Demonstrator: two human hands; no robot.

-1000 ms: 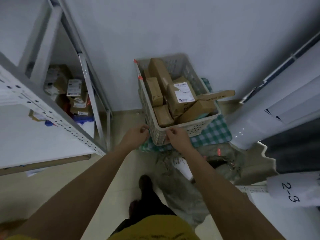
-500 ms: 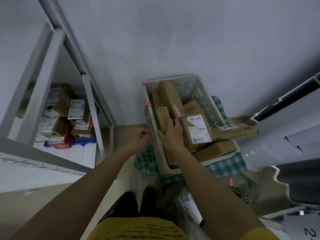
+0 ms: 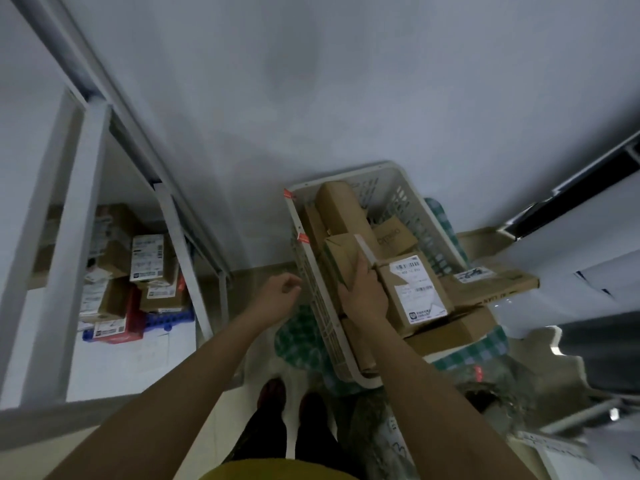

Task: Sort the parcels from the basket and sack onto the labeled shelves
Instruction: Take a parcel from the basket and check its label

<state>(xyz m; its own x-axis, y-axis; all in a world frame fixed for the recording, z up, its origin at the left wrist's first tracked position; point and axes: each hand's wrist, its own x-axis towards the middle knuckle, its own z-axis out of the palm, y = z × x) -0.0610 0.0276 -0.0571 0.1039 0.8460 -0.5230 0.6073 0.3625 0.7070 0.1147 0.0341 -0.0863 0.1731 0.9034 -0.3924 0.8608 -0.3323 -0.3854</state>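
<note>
Since the previous frame: right hand point(image 3: 363, 292) has closed round a small brown parcel point(image 3: 341, 256) inside the basket point(image 3: 311, 271). Left hand point(image 3: 278, 296) stays loosely curled, empty, just outside the basket's left rim; open floor between rim and shelf point(image 3: 180, 244).

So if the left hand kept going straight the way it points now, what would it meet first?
Probably the near side wall of the basket: the left hand, fingers loosely curled, points at it from just beside it. Depth is unclear.

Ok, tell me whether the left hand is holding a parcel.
No, the left hand hangs loosely curled beside the basket, holding nothing.
</note>
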